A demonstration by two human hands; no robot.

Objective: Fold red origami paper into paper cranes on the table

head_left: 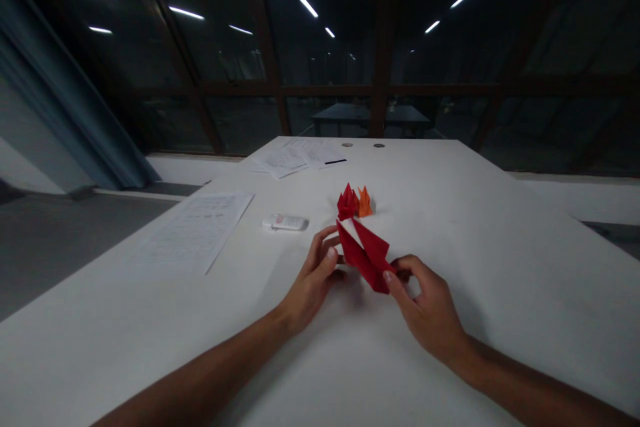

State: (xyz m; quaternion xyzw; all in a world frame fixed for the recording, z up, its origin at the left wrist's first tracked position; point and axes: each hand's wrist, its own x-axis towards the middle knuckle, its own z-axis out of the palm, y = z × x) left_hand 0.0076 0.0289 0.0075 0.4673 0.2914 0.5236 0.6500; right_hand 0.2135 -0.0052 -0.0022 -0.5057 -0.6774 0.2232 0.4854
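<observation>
A folded red paper with a white strip near its upper left end is held above the table, tilted down to the right. My right hand pinches its lower right end between thumb and fingers. At its left side is my left hand, fingers apart and slightly curled; some of its fingertips are near or behind the paper, and contact is unclear. Just beyond stand a small red folded paper figure and an orange one, side by side.
On the white table, a white remote-like object lies left of the figures. Printed sheets lie at the left, more papers at the back with a dark pen. Two round discs sit near the far edge.
</observation>
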